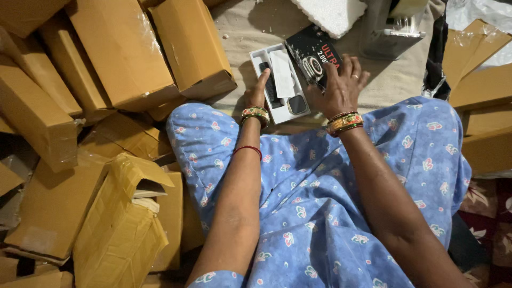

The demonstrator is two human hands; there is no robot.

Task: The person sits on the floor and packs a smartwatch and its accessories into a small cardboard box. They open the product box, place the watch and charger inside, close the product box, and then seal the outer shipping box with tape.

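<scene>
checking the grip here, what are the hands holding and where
Left hand presses the white tray at its left edge; right hand rests on the black lid.

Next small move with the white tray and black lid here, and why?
Probably bring the black lid over and onto the white tray. The right hand rests on the lid, which lies tilted against the tray's far edge; the left hand steadies the tray's near side, and the watch and strap seem seated inside.
</scene>
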